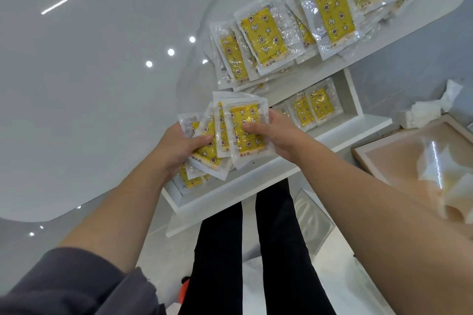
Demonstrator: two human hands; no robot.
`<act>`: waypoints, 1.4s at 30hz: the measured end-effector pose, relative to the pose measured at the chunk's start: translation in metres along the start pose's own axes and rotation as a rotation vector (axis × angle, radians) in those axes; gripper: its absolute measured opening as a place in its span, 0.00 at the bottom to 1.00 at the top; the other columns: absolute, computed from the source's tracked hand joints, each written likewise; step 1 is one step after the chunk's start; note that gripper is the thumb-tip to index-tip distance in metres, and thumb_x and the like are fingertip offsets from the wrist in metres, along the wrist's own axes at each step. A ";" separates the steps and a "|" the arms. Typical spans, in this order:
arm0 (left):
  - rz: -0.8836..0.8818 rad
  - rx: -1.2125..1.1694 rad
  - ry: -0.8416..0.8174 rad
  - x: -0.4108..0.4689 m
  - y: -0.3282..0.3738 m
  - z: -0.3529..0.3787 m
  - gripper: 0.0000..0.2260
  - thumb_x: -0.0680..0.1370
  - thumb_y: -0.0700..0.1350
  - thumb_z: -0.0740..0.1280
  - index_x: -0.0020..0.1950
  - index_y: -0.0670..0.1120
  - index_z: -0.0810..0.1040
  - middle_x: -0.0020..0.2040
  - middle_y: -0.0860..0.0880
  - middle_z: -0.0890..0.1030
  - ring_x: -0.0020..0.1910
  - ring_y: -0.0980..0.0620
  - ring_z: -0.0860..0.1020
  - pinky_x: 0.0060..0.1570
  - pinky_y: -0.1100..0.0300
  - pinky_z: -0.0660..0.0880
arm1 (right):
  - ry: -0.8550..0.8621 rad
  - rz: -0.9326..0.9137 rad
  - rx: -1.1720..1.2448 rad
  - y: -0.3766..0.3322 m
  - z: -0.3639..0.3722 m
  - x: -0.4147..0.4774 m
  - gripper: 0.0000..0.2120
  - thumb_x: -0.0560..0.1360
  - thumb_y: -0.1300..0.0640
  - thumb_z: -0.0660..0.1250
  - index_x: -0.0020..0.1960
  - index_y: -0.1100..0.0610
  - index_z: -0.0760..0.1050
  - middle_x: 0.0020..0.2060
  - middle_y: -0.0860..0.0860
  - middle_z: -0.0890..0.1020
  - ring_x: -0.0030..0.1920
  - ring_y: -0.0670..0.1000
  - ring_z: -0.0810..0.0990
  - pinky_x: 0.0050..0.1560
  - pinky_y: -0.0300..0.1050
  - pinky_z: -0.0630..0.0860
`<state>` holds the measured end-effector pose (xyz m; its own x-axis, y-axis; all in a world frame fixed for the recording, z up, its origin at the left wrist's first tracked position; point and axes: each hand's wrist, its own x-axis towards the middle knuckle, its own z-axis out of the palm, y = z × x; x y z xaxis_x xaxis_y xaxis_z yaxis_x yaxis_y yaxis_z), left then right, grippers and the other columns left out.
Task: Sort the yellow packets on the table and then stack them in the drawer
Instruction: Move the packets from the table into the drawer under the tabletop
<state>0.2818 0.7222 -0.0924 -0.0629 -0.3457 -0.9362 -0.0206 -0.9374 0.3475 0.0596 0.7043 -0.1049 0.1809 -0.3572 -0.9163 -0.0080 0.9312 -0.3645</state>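
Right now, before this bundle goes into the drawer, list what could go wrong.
1. The held packets fan out unevenly between the left hand and right hand; the slick wrappers could slip and miss the drawer.
2. The loose packets on the table lie near its edge above the drawer; a bump might knock some in unsorted.

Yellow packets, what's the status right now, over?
Left hand and right hand both grip a fanned bunch of packets over the open drawer. Stowed packets inside, loose packets on the table. Nothing blocking.
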 end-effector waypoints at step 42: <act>0.011 -0.089 0.680 0.111 -0.111 0.179 0.21 0.80 0.55 0.63 0.67 0.43 0.72 0.60 0.43 0.77 0.58 0.44 0.76 0.61 0.51 0.73 | 0.077 0.143 -0.368 0.037 -0.195 0.079 0.66 0.44 0.43 0.83 0.77 0.50 0.57 0.73 0.53 0.67 0.68 0.58 0.71 0.68 0.63 0.68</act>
<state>0.0986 0.7948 -0.2258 0.5781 -0.2769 -0.7675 0.0603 -0.9236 0.3787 -0.1181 0.6961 -0.2231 0.0786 -0.2435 -0.9667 -0.3824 0.8882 -0.2548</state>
